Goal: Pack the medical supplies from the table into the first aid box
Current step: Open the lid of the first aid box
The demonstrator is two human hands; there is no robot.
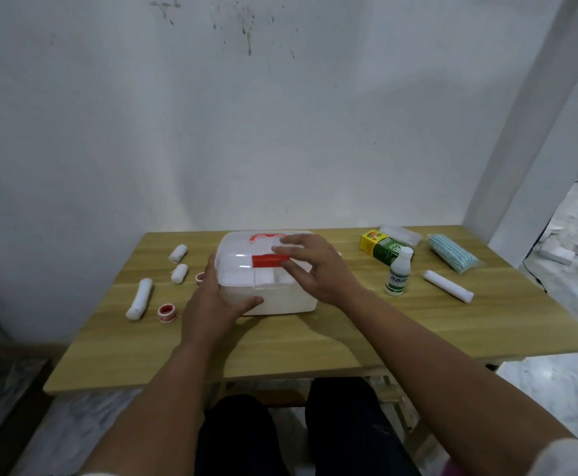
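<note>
A white first aid box [280,300] with a clear lid and red handle stands closed in the middle of the wooden table [280,345]. My left hand [212,304] grips its front left corner. My right hand [318,266] rests on the lid, fingers spread beside the red latch [268,261]. White bandage rolls [140,298] [178,253] [179,273] and two red tape rolls [166,312] [200,278] lie left of the box. On the right are a white bottle [399,274], a green and yellow carton [382,249], blue face masks [452,257] and another bandage roll [447,291].
A white wall stands right behind the table. A clear packet [401,233] lies behind the carton. The table's front edge is near my knees [287,427]. Floor and small white boxes [569,252] show at the right.
</note>
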